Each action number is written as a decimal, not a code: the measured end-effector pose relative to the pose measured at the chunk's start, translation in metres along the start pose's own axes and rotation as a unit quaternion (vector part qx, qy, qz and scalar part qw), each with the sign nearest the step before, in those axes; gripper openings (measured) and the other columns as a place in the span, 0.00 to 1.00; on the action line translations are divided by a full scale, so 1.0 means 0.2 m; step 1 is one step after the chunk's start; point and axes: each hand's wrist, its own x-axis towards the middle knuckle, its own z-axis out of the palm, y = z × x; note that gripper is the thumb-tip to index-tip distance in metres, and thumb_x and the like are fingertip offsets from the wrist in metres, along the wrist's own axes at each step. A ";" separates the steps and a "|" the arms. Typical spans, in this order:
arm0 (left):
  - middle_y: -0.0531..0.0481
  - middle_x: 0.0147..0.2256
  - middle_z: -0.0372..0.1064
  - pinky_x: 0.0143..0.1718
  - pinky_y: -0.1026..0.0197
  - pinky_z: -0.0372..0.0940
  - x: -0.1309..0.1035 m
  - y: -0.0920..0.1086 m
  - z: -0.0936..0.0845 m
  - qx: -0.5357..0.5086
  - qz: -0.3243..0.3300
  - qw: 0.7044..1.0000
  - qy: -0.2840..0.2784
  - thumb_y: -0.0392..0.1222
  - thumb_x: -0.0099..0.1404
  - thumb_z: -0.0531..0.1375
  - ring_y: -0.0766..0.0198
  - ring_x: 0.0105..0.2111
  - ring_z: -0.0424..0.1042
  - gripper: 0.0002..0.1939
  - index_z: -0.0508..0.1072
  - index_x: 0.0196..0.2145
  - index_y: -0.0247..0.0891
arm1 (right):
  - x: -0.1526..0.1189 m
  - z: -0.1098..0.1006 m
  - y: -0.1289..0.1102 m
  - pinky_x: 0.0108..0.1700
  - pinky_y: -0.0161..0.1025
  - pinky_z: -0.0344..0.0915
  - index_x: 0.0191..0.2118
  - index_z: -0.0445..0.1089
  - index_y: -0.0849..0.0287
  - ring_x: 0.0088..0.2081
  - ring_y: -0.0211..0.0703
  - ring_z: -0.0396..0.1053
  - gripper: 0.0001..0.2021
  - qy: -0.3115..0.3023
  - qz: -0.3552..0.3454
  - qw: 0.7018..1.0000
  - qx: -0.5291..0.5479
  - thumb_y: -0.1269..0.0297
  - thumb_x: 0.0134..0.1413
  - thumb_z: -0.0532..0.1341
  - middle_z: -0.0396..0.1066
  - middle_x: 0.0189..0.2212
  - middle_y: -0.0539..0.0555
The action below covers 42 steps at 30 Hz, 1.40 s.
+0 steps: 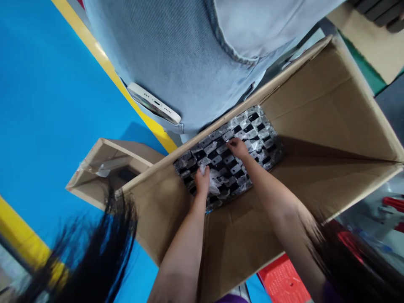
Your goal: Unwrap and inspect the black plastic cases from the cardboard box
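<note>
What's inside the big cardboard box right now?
The big cardboard box holds a packed layer of small black parts in clear plastic bags at its bottom. The left hand and right hand rest on them. Anything beneath that layer is hidden.

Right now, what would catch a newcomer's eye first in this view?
Most striking is the deep cardboard box in the middle, its bottom packed with small black parts in clear plastic bags. Both bare arms reach down into it: the left hand grips a crumpled bag, the right hand rests on the rows. Above the box stands another person in light denim with a white phone poking from a pocket, on a bright blue floor.
</note>
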 end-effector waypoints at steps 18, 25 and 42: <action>0.41 0.62 0.71 0.67 0.50 0.61 -0.03 0.21 0.02 -0.034 0.178 0.980 -0.081 0.35 0.60 0.68 0.51 0.64 0.69 0.34 0.70 0.64 0.42 | -0.07 -0.18 -0.13 0.39 0.37 0.73 0.26 0.67 0.58 0.32 0.39 0.73 0.11 -0.173 0.044 0.955 0.239 0.60 0.44 0.68 0.77 0.29 0.51; 0.42 0.41 0.82 0.55 0.52 0.71 0.07 0.33 0.14 -0.032 0.117 0.988 -0.100 0.36 0.67 0.65 0.53 0.47 0.80 0.06 0.81 0.41 0.37 | -0.10 -0.07 -0.17 0.44 0.43 0.77 0.36 0.74 0.60 0.36 0.42 0.78 0.10 -0.187 0.025 0.965 0.181 0.57 0.59 0.62 0.81 0.38 0.57; 0.52 0.33 0.73 0.34 0.60 0.71 0.11 0.28 -0.01 -0.267 -0.154 0.948 0.084 0.52 0.74 0.60 0.67 0.30 0.73 0.17 0.75 0.38 0.33 | -0.07 0.11 -0.17 0.61 0.54 0.65 0.55 0.75 0.61 0.57 0.62 0.66 0.17 -0.023 -0.085 0.970 -0.225 0.67 0.63 0.61 0.72 0.55 0.67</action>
